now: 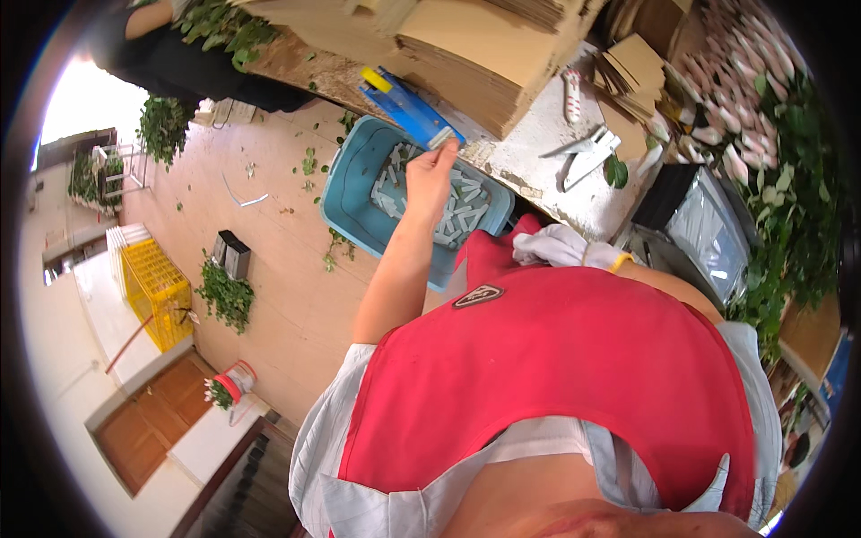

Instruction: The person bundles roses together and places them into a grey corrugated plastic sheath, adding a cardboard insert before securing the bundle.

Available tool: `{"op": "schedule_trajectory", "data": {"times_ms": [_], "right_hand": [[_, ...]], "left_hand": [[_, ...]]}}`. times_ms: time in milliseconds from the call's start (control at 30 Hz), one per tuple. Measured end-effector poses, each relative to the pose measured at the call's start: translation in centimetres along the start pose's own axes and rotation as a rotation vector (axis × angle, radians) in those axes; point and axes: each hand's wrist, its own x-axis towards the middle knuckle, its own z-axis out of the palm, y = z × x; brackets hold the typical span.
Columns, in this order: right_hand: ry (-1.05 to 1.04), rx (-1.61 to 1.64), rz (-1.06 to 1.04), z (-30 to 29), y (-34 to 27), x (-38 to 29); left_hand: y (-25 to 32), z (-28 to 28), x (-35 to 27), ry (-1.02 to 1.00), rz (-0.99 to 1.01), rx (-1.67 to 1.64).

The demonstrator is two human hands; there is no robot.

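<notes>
My left hand (432,180), bare, reaches over a blue plastic bin (350,161). Its thumb and fingers pinch a small pale piece (441,137) at the near end of a blue holder with a yellow part (405,107), on the workbench edge. Many small pale strips (464,212) lie in the bin. My right hand (562,247), in a white glove, is low against the red apron (551,336); its fingers are partly hidden, so what it holds cannot be told. On the bench lie a white-handled hand tool (592,156) and a red-and-white utility knife (572,96).
Stacked cardboard (471,60) stands on the workbench (538,161). Pale pink roses (740,87) with leafy stems are piled at the right, beside a black box with clear film (706,228). Another person (195,67) stands upper left. A yellow crate (158,289) and fallen leaves are left.
</notes>
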Motion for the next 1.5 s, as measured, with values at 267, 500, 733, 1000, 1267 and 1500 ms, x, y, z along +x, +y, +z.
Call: {"op": "schedule_trajectory", "data": {"times_ms": [267, 500, 733, 1000, 1267, 1500], "right_hand": [[0.174, -0.047, -0.542, -3.0, 6.3, -6.7], [0.333, 0.837, -0.989, -3.5, 24.2, -10.5], [1.001, 1.503, -1.071, -4.1, 25.1, -11.6], [1.003, 1.516, -0.851, -4.1, 25.9, -12.0], [1.177, 1.348, -0.664, -5.4, 24.6, -11.3], [0.734, 1.188, -0.661, -6.1, 27.6, -17.8]], "left_hand": [[-1.0, 1.0, -0.4, 0.144, -0.733, -0.180], [6.0, 25.0, -7.0, -1.479, -0.092, -0.041], [4.4, 52.1, -8.0, -1.140, 1.325, 1.258], [1.3, 57.4, -10.1, -1.135, 1.046, 2.323], [1.5, 53.0, -9.8, -0.944, 1.583, 1.540], [2.6, 37.3, -13.8, -1.924, 0.583, 0.887]]}}
